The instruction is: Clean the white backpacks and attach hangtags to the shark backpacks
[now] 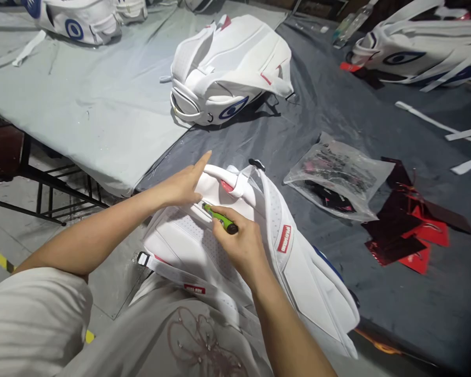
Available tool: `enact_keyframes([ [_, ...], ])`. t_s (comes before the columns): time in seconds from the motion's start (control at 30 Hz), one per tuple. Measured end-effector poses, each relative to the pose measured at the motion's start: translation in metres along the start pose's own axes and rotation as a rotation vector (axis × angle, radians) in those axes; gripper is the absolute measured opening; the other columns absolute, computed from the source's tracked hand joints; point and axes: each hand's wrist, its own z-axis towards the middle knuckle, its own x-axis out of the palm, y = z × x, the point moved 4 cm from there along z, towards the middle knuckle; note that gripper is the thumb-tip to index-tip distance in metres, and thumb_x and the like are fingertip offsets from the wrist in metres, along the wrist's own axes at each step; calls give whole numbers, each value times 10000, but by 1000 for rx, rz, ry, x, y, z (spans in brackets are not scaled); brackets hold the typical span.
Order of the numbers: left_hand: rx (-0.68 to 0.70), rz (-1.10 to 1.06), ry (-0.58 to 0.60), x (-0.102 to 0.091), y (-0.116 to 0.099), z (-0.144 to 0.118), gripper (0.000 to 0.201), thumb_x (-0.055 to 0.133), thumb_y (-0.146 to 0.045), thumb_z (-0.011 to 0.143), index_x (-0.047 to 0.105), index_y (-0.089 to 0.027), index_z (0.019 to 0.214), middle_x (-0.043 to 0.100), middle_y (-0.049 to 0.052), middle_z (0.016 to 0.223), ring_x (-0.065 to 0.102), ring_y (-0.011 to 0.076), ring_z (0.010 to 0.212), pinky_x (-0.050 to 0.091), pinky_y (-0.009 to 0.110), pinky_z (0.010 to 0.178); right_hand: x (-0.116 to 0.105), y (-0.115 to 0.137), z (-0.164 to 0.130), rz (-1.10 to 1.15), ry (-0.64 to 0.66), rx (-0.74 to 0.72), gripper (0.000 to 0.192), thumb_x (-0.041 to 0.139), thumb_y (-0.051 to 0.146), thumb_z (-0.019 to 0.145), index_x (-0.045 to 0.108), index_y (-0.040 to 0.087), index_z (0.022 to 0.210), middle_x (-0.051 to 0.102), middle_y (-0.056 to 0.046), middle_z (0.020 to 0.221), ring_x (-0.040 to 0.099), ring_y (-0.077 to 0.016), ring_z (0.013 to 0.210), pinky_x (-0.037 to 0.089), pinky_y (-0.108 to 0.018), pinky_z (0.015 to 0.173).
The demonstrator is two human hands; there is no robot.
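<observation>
A white backpack (314, 283) lies tilted on the near table edge and against my lap, its straps and perforated back panel facing up. My right hand (239, 241) is closed around a short green pen-like tool with a black end (223, 219). The tool's tip is at the bag's upper back panel; its exact kind is unclear. At the bag's top edge, my left hand (186, 184) rests with fingers stretched out and thumb apart. A red label (284, 239) marks the strap beside my right hand.
Another white backpack (235, 73) with a blue eye design lies ahead. To the right are a clear plastic bag (337, 175) of dark items, red and dark tags (427, 230), and white straps (435, 119). More backpacks (416, 50) and a bottle (353, 26) stand farther back.
</observation>
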Motion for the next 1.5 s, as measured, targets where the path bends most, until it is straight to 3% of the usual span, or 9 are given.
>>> enact_keyframes([
  [0.1,22,2,-10,2,1,2,1091,650,-187,757,-53,-177,1590,410,213,1515,511,315,1301,432,372,993,3,1,2,-24,-31,-25,359,552,294,835,760,205,1114,770,-50,973,676,-197,770,500,-302,728],
  [0.23,8,3,-37,2,1,2,1091,670,-171,755,-28,-197,1592,411,200,1512,525,314,1285,431,370,1000,8,4,4,-87,18,-27,352,560,290,830,764,219,1107,776,-45,951,690,-208,765,504,-309,702],
  [0.37,-31,-3,5,3,1,1,1072,653,-153,779,-45,-201,1590,424,210,1482,525,320,1279,444,377,976,7,8,3,-128,-26,-54,359,549,260,834,755,222,1125,766,-54,1050,708,-224,877,519,-326,778],
  [0.63,-11,-11,-10,3,2,0,1070,654,-134,769,-30,-188,1590,484,202,1403,587,299,1168,458,383,946,7,12,1,-150,-8,-59,356,548,258,835,756,220,1122,764,-54,1051,710,-232,895,527,-347,809],
  [0.9,8,-31,-18,4,4,0,1076,654,-119,758,-22,-195,1592,392,213,1501,464,337,1344,424,402,1029,7,13,0,-117,2,-41,349,548,270,845,758,213,1118,771,-48,1004,701,-212,832,521,-326,783],
  [1.27,20,-34,-28,5,5,0,1067,644,-106,752,-8,-187,1593,335,221,1547,426,343,1383,407,414,1061,6,15,2,-73,7,9,346,555,282,842,763,197,1106,772,-45,938,668,-184,748,487,-293,717],
  [1.5,42,-35,-50,4,4,-2,1044,637,-125,755,17,-182,1592,374,205,1527,445,329,1368,410,394,1054,8,13,3,-11,27,8,347,565,304,840,767,188,1097,769,-39,911,644,-172,702,476,-279,675],
])
